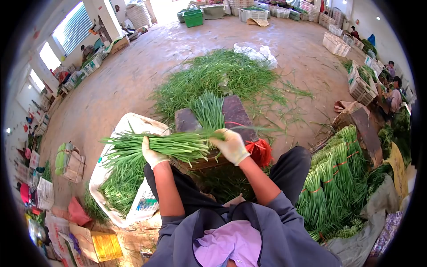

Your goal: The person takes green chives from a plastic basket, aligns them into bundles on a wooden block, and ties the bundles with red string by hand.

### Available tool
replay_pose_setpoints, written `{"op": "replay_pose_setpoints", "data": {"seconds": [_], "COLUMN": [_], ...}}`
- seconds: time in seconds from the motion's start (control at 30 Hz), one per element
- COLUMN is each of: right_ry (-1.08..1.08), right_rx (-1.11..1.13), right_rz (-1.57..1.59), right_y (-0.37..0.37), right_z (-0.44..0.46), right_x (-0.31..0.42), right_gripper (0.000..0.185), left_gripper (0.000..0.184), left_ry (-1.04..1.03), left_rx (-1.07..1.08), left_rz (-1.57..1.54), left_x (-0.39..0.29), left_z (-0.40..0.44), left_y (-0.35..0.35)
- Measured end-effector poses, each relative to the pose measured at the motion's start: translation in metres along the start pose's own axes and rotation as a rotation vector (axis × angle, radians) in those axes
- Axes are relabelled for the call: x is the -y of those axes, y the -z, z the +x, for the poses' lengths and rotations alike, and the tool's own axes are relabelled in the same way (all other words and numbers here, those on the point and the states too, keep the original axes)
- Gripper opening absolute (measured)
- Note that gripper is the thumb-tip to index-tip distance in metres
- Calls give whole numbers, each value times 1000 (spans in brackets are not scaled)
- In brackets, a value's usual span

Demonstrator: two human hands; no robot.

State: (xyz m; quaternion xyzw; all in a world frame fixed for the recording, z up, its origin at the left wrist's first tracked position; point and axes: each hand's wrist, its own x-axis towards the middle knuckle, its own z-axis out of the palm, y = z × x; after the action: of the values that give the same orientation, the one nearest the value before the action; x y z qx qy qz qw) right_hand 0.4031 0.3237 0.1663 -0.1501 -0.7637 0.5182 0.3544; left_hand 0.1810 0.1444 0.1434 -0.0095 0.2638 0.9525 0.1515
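Observation:
My left hand (153, 153), in a pale glove, is closed around a loose bunch of green stalks (175, 146) that lies sideways above my lap. At the right end of that bunch, my gloved right hand (231, 146) has its fingers pressed together on some of the green leaves. Just beyond my hands, another green bunch (209, 111) rests on a dark board (237, 110). Red ties (259, 152) hang beside my right hand. To my left, a white basket (98, 178) holds more loose stalks.
A large heap of greens (213, 73) lies on the floor ahead, with a white plastic bag (258, 54) behind it. Tied bundles (331, 187) are stacked at my right. Crates (361, 84) and seated people line the right wall. A green basket (193, 18) stands far ahead.

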Motion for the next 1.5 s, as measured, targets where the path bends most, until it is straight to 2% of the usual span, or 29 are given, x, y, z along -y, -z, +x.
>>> {"op": "replay_pose_setpoints", "data": {"seconds": [0.07,0.1,0.13,0.2,0.23,0.33,0.5,0.57,0.67,0.77,0.87,0.9,1.0,1.07,1.1,1.13,1.2,1.27,1.3,1.33,1.4,1.47,1.5], "right_ry": [-299,-427,-425,-486,-538,-592,-542,-533,-545,-572,-517,-456,-498,-421,-394,-373,-315,-212,-133,-11,18,63,-86], "right_rx": [9,-50,-54,43,101,133,166,196,259,83,164,79,51,-85,-165,-244,-200,-98,-19,-36,-71,-111,4], "right_rz": [308,502,503,309,379,366,488,494,463,705,595,724,810,841,859,875,841,534,272,137,-64,-116,47], "right_y": [22,28,23,10,6,-17,-72,-87,-87,-69,-58,-59,-59,-50,-41,-33,-21,-23,-28,-43,-63,-68,-61], "right_z": [-3,-9,-15,-31,-41,-49,-27,-19,-19,-27,-27,-26,-16,-13,-11,-10,-9,-8,-3,3,7,11,11], "right_x": [-3,-2,-11,-33,-37,-45,-29,-18,-19,-27,-15,1,11,19,22,23,24,33,37,30,24,18,19], "right_gripper": [13,13,13,14,18,21,28,33,27,23,21,19,19,16,16,16,19,18,17,31,38,37,34], "left_gripper": [28,34,39,51,57,68,65,67,67,67,67,67,67,66,66,66,66,66,65,64,66,63,63], "left_ry": [-23,-33,6,116,143,114,196,245,264,241,198,187,195,205,198,194,131,134,161,186,230,235,230], "left_rx": [-124,-74,-79,-88,-84,-135,-230,-206,-188,-165,-173,-191,-214,-279,-191,-196,-230,-233,-226,-217,-166,-178,-180], "left_rz": [-51,-84,-80,-133,-155,-139,-121,-180,-194,-186,-131,-124,-116,-121,-199,-204,-116,-102,-125,-150,-58,-102,-105], "left_x": [-11,-14,-17,-24,-24,-16,3,10,10,5,10,14,22,20,18,19,13,16,20,24,28,33,31], "left_z": [4,27,43,52,56,50,22,18,22,30,31,25,14,9,16,22,15,14,16,19,16,16,21], "left_y": [-4,27,44,52,56,45,0,-3,1,10,15,9,-6,-13,-3,8,4,4,7,9,4,4,11]}}
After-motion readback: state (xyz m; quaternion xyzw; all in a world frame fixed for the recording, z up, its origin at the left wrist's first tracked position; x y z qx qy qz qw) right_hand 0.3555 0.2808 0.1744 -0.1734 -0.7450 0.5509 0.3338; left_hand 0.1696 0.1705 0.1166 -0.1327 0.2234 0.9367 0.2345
